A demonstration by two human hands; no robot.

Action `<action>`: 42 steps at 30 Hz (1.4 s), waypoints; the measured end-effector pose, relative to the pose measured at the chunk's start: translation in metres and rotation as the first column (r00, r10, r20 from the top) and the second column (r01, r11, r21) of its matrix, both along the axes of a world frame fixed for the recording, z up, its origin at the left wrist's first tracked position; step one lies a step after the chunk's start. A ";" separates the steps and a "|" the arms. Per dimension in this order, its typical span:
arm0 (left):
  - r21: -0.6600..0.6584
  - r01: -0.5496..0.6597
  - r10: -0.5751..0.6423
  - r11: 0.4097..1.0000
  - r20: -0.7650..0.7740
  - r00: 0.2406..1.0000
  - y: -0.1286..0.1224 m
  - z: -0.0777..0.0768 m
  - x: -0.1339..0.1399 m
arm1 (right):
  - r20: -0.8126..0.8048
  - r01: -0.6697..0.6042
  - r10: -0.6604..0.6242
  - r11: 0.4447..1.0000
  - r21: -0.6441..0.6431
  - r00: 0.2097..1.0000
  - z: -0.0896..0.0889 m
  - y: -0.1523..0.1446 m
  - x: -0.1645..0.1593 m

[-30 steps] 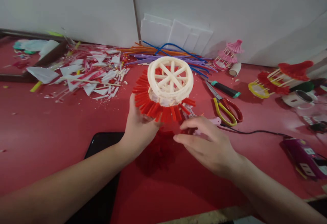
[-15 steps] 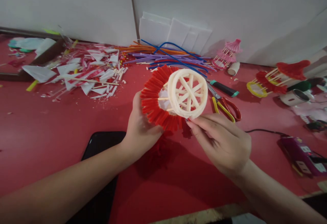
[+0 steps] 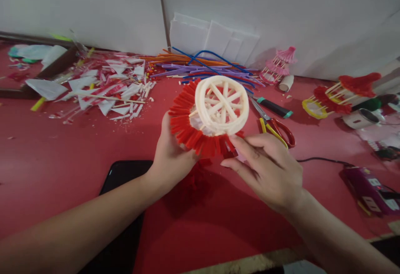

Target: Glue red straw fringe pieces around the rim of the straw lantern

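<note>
My left hand [image 3: 173, 153] is wrapped round a small tower model, gripping it from the left above the table. The model has a fringe of red pipe cleaners [image 3: 184, 121] and, tilted up toward me, a cream ring with crossed spokes [image 3: 222, 104]. Thin pale sticks show between ring and fringe. At the fringe's lower right edge is my right hand [image 3: 268, 169], its thumb and forefinger apart and the forefinger tip close under the ring. Whether that fingertip touches is hard to tell. More red fringe hangs below, partly hidden by my left hand.
Scissors [image 3: 276, 132] and a green-ended black tool [image 3: 275, 108] lie to the right. Coloured pipe cleaners [image 3: 203, 67] are piled behind, beside paper and plastic scraps [image 3: 109, 86]. A black phone-like slab [image 3: 125, 182] sits under my left arm. Pink [image 3: 279, 65] and red [image 3: 343, 92] tower models stand right.
The model has moved slightly left and tilted, turning the cream ring up and left. My right thumb and forefinger have parted from their pinch at the ring's lower edge.
</note>
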State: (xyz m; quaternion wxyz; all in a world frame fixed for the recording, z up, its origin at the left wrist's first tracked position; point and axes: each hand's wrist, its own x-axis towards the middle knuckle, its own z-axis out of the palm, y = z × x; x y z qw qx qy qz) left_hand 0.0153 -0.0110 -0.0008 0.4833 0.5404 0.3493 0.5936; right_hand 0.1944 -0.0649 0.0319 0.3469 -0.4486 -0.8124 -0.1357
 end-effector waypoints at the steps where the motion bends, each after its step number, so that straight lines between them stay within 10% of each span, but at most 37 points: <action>1: -0.021 0.012 -0.011 1.000 0.028 1.000 0.000 0.000 0.000 | -0.019 0.000 0.000 1.000 -0.002 1.000 0.001 0.001 0.001; 42: -0.036 0.156 -0.154 0.987 0.057 0.987 0.002 -0.005 -0.004 | -0.071 -0.063 0.069 0.995 0.077 0.995 0.006 0.000 0.001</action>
